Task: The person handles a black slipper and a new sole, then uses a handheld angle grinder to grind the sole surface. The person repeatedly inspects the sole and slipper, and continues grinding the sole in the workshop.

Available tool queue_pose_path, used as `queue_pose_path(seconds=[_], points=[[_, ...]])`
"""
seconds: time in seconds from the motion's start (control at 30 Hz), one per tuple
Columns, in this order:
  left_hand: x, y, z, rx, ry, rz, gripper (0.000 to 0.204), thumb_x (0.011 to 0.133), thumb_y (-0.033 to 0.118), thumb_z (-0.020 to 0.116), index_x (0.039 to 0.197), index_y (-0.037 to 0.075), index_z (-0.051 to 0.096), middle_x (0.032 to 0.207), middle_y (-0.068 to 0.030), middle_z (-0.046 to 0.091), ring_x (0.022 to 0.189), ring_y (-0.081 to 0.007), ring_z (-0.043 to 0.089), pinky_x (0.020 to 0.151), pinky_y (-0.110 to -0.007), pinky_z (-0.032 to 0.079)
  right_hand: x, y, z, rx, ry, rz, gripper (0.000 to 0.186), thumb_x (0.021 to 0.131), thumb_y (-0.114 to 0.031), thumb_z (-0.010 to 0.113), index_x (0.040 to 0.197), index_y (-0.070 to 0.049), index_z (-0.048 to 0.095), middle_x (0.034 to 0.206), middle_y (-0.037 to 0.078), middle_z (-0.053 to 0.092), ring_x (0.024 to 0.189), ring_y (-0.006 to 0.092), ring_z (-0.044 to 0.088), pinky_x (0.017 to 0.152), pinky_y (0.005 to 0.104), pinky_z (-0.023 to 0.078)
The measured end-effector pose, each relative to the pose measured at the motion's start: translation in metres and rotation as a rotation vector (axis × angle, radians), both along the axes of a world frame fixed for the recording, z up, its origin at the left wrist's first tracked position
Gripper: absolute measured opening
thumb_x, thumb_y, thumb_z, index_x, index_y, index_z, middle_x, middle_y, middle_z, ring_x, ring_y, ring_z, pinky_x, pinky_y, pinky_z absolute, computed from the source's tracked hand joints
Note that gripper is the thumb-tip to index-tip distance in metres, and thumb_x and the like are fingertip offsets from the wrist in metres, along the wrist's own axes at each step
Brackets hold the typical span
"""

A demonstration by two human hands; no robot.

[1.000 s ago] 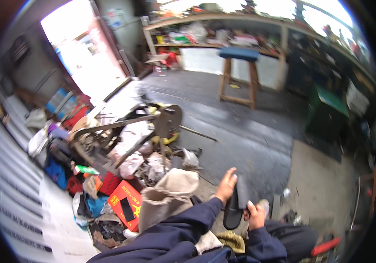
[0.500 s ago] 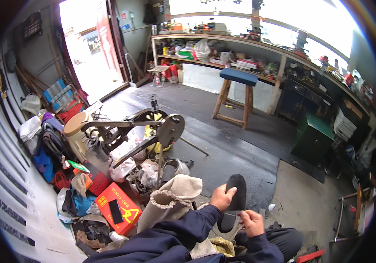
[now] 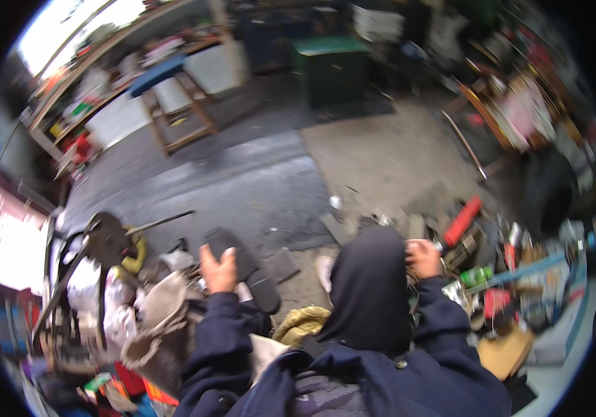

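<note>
The left hand (image 3: 219, 268), thumb and fingers apart, is beside the black shoe sole (image 3: 247, 263), perhaps to steady it; the right hand (image 3: 423, 260) (blurred, I cannot tell its grip) nears a red handle (image 3: 462, 221).

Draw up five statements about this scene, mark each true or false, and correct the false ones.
1. The stool has a red top. False: its top is blue.
2. In the picture, the green box stands to the right of the stool. True.
3. The left hand is beside a dark, shoe-shaped item. True.
4. The right hand is resting on the stool. False: it is beside the dark-clad knee, near a red bar.
5. Both hands are on the same side of that knee. False: the left hand is to its left, the right hand to its right.
</note>
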State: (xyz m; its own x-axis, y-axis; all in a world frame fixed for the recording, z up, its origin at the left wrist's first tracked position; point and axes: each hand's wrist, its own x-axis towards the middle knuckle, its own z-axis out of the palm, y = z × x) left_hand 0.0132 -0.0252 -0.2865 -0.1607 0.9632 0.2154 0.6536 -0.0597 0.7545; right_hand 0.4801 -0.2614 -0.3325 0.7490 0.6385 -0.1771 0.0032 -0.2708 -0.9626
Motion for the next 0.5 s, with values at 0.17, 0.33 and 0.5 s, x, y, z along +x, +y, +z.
queue_pose_path(seconds=[0.17,0.33,0.5], points=[[-0.011,0.007,0.004,-0.128,-0.237,-0.175,0.058,0.094,0.009,0.074,0.146,-0.001,0.050,0.124,-0.0143,0.065,0.113,-0.0198,0.062,0.100,-0.032,0.049,-0.085,-0.015,-0.139,-0.464,-0.178,0.080,0.031,0.086,-0.014,0.073,0.117,-0.008,0.073,0.095,0.013,0.076,0.086,0.0271,0.074,0.084,0.0408,0.059],[-0.007,0.008,0.007,-0.133,-0.110,-0.103,0.057,0.091,0.007,0.072,0.146,0.006,0.057,0.106,0.0047,0.054,0.077,-0.0099,0.031,0.069,-0.025,0.033,-0.083,0.010,-0.169,-0.345,-0.006,-0.026,0.053,0.084,-0.021,0.075,0.132,-0.002,0.062,0.111,0.017,0.070,0.097,0.0324,0.071,0.090,0.0428,0.057],[-0.004,0.001,0.005,-0.088,-0.250,-0.191,0.054,0.094,0.004,0.066,0.147,0.000,0.054,0.146,-0.0120,0.057,0.137,-0.0228,0.050,0.119,-0.035,0.032,-0.031,0.066,-0.169,-0.654,-0.342,0.089,0.070,0.083,-0.030,0.079,0.143,-0.005,0.054,0.138,0.022,0.058,0.129,0.0393,0.058,0.108,0.0494,0.048]])
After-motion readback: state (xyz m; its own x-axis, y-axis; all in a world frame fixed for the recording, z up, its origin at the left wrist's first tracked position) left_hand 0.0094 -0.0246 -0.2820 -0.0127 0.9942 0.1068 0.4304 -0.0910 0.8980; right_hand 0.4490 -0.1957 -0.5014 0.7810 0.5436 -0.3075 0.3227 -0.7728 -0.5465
